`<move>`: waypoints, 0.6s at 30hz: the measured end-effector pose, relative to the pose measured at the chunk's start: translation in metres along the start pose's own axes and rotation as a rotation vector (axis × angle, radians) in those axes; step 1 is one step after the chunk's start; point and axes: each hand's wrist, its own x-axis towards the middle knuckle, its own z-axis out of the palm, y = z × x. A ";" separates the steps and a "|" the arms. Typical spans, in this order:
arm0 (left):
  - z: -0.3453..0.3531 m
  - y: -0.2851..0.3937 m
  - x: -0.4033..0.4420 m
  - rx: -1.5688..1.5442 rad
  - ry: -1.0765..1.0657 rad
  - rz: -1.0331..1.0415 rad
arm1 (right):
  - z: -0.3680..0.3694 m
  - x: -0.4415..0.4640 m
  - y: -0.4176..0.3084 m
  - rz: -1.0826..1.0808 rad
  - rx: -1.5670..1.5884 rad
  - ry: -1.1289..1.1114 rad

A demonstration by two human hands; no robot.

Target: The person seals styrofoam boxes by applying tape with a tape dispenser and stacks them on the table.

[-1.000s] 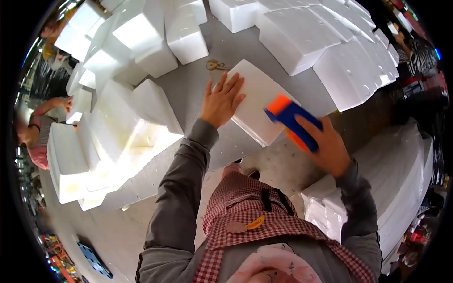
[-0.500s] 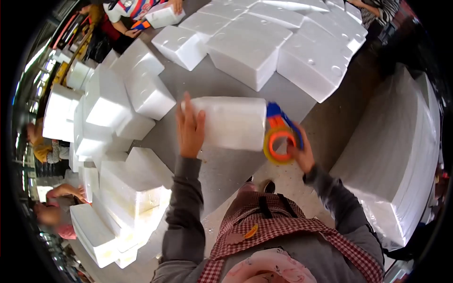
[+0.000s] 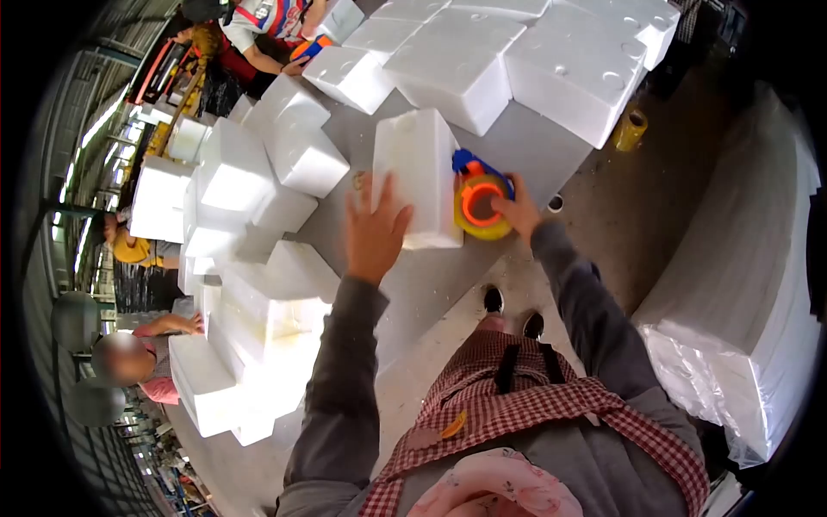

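Note:
A white foam box (image 3: 417, 164) lies on the grey table (image 3: 543, 138) in front of me, its long side running away from me. My left hand (image 3: 376, 228) is open with fingers spread, at the box's near left side; whether the palm presses on it I cannot tell. In my right hand (image 3: 519, 211) is a blue and orange tape dispenser (image 3: 470, 164) carrying a roll of yellowish tape (image 3: 482, 231). The dispenser's head is against or very close to the box's right side, and I cannot make out the tape strip.
Foam boxes (image 3: 457, 60) crowd the table's far side, and more boxes (image 3: 250, 319) are stacked at left. A wrapped stack of white sheets (image 3: 741, 284) stands at right. A yellow tape roll (image 3: 631, 129) lies beyond the table's right edge. Co-workers (image 3: 267, 34) are at the far left.
The box has turned from lying crosswise to pointing away from me. My right hand and the dispenser have come up and left along its right side. The whole view has shifted.

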 end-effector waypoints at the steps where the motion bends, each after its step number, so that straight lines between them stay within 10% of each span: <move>1: 0.004 0.008 0.003 -0.047 0.302 0.319 | -0.003 -0.006 -0.007 -0.071 -0.058 -0.029; 8: -0.017 0.083 -0.032 -0.043 0.037 -0.324 | 0.012 -0.141 0.027 -0.125 0.200 0.072; 18: 0.015 0.049 0.002 0.019 0.172 -0.135 | -0.002 -0.203 -0.014 0.032 0.034 -0.105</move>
